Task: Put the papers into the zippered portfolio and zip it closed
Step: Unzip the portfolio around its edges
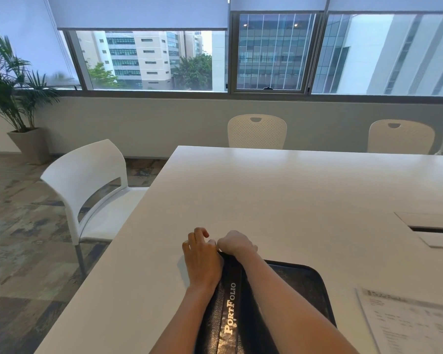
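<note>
A black zippered portfolio (299,290) with the gold word "PortFolio" lies flat on the white table (279,195) close to me. My left hand (201,261) rests on its far left corner, fingers curled over the edge. My right hand (234,244) is closed in a fist at that same far corner, pinching something small there; the zipper pull is hidden under the fingers. The two hands touch each other. Printed papers (414,323) lie on the table to the right of the portfolio, outside it.
A white chair (87,180) stands at the table's left side, and cream chairs (256,131) line the far side. A cable hatch (432,226) is set into the table at right. A potted palm (13,98) stands in the far left corner.
</note>
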Tool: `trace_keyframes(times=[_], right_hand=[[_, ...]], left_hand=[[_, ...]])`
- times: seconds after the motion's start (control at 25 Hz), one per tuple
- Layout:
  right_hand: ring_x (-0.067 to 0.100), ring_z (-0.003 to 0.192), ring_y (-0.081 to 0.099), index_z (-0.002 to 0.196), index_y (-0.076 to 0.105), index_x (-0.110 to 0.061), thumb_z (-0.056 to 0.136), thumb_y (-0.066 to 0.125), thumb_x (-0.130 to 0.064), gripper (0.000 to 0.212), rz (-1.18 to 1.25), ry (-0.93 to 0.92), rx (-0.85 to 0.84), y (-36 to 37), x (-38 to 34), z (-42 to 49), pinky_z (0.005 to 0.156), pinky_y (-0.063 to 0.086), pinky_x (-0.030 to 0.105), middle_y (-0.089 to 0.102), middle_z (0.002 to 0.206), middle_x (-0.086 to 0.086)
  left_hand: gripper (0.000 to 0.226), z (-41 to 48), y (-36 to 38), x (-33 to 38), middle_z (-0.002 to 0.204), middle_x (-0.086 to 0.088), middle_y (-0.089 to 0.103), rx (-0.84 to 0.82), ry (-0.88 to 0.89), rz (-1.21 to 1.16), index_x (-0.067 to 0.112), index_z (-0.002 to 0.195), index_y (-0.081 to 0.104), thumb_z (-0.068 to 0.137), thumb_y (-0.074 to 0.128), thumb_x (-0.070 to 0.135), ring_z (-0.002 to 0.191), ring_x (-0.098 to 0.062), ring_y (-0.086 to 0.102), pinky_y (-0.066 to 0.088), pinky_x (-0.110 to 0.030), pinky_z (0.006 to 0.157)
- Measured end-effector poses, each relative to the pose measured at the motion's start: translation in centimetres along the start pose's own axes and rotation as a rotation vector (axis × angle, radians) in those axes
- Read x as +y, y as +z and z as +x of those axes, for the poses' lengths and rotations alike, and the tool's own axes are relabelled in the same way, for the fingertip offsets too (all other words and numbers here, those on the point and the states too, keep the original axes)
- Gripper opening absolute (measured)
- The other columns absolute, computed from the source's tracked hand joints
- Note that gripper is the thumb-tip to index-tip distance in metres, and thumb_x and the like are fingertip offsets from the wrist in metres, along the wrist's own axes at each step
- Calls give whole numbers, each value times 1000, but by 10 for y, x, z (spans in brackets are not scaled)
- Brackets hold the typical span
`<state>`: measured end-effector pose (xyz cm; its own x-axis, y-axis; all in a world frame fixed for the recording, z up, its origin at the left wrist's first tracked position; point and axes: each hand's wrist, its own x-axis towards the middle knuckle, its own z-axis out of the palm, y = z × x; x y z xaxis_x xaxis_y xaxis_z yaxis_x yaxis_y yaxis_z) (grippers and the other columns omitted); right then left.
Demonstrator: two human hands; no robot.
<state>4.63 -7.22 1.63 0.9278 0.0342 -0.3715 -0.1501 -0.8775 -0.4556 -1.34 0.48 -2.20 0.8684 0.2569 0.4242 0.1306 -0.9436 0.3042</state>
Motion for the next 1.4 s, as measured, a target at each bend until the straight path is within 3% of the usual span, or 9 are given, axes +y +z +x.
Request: trace_keyframes(times=[0.32, 0.44, 0.6, 0.8, 0.88, 0.92, 1.04, 1.24, 1.4], right_hand=[[25, 99, 55, 88, 54, -16, 82, 47, -22, 11, -217, 67, 95, -32, 56, 5, 80, 33, 35, 61, 102, 5], [24, 92, 55, 77, 56, -17, 79, 46, -19, 10, -217, 145, 100, -54, 89, 1, 79, 33, 32, 61, 94, 3], [23, 81, 57, 69, 52, -13, 77, 43, -11, 12, -79, 241, 92, -84, 147, -8, 78, 35, 35, 61, 77, 4], [23, 65, 51, 62, 47, -8, 77, 52, -4, 16, 113, 174, 164, -87, 177, -26, 60, 37, 28, 50, 62, 6], [23, 69, 54, 67, 56, -6, 78, 55, -4, 12, 145, 93, 201, -83, 185, -31, 63, 39, 28, 54, 69, 6], [24, 80, 58, 77, 65, -5, 80, 55, -3, 11, 180, 38, 200, -83, 190, -33, 70, 42, 28, 59, 79, 7], [21, 101, 58, 98, 73, -15, 84, 52, -1, 29, 238, -106, 138, -82, 204, -46, 86, 41, 30, 66, 99, 6], [21, 89, 65, 94, 75, -20, 87, 58, -4, 24, 155, -206, 274, -71, 214, -57, 79, 48, 29, 74, 94, 9], [17, 78, 60, 88, 76, -16, 85, 64, -11, 13, 66, -221, 377, -69, 212, -61, 71, 45, 26, 72, 92, 10]], left_hand=[[11, 2, 3, -12, 111, -1, 51, 31, -34, 7, 13, 79, 74, 81, 64, 15, 105, -18, 43, 37, -35, 92], [9, 2, 3, -12, 110, -2, 52, 16, -31, 23, 13, 78, 75, 80, 66, 13, 105, -19, 44, 39, -37, 92], [11, 2, 3, -11, 105, -3, 53, 26, -34, 58, 13, 77, 75, 79, 65, 10, 101, -21, 46, 39, -39, 89], [20, 3, -1, -9, 104, -2, 53, -68, -13, 157, 16, 89, 72, 85, 53, 15, 102, -21, 45, 36, -38, 91], [21, 3, -4, -9, 108, -2, 54, -95, 15, 195, 18, 93, 70, 86, 50, 17, 105, -21, 45, 34, -39, 94], [21, 3, -6, -8, 109, -2, 54, -106, 27, 205, 18, 95, 69, 86, 50, 17, 106, -21, 45, 32, -40, 96], [23, 0, -9, 3, 110, -3, 57, -127, 71, 168, 18, 98, 67, 87, 47, 19, 108, -21, 48, 31, -43, 98], [33, -20, 4, 52, 113, -2, 63, -246, 317, -50, 17, 105, 63, 97, 36, 35, 105, -17, 53, 36, -41, 97], [45, -34, 21, 89, 112, -2, 62, -338, 337, -190, 18, 109, 62, 95, 37, 53, 106, -20, 52, 36, -42, 95]])
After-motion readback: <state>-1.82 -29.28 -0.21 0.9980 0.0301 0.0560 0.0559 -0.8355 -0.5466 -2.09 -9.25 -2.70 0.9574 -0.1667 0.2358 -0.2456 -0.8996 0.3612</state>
